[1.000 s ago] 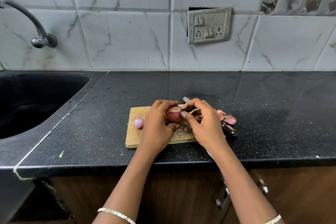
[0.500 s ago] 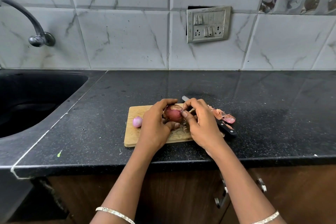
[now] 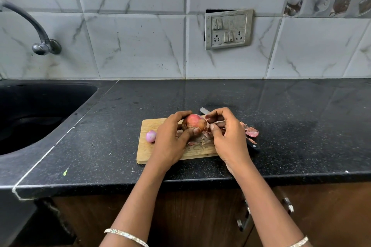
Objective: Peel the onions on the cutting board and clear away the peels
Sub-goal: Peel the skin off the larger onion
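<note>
hands (image 3: 170,142) on round glossy onion (image 3: 194,122)

knife (image 3: 204,110): middle hidden by right hand (image 3: 228,138) | tap (image 3: 46,46): spout cut off | sink (image 3: 60,94): cut off left

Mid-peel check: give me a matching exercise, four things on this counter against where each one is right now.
Things
1. large onion
2. small peeled onion
3. knife
4. heap of pink peels

Places
A. just past the cutting board's right edge
B. gripped in the left hand
C. mostly hidden behind the right hand, blade tip showing
D. lying untouched on the board's left part

Pairs: 1-B, 2-D, 3-C, 4-A
</note>
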Demonstrator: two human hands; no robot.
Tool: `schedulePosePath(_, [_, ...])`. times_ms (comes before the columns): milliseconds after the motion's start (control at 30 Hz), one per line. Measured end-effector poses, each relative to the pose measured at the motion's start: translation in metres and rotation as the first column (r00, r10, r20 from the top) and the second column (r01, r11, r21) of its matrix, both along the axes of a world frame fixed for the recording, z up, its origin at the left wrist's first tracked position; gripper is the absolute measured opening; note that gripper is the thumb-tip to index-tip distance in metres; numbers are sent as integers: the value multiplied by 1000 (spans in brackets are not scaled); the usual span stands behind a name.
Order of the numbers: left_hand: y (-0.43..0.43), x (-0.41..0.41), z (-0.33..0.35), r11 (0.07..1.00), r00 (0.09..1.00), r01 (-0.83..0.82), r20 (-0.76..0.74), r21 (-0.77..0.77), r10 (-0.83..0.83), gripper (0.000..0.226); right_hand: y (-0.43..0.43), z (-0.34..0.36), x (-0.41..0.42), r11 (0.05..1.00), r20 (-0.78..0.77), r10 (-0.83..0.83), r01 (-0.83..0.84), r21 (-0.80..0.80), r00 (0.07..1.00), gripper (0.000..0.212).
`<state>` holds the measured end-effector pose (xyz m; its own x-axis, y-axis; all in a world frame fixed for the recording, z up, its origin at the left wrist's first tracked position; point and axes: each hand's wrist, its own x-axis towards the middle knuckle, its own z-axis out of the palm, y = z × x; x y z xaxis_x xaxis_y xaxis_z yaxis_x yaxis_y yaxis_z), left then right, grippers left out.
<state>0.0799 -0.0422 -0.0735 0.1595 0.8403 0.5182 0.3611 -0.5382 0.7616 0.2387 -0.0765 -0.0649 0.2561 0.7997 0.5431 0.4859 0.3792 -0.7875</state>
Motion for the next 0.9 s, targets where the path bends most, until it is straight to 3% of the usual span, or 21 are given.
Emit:
schedulePosePath(267, [4,-2,-2,997,998,52,28,-48,-51,50,3,-2,0,1000,42,-9,10,-26,999,10])
schedulePosePath(533, [4,-1,-1,993,995,74,79,-95,-66,48,3,-2,1,991,-36,-132,132,-7,991,9])
schedulePosePath(633, [4,-2,-1,991,994,84,83,-106,-76,48,0,1,1,996,-50,-83,85,21,995,12])
schedulePosePath(900, [5,-3,-2,982,985,125,136,-144,-106,49,2,0,0,1000,100,19,-17,-18,995,13])
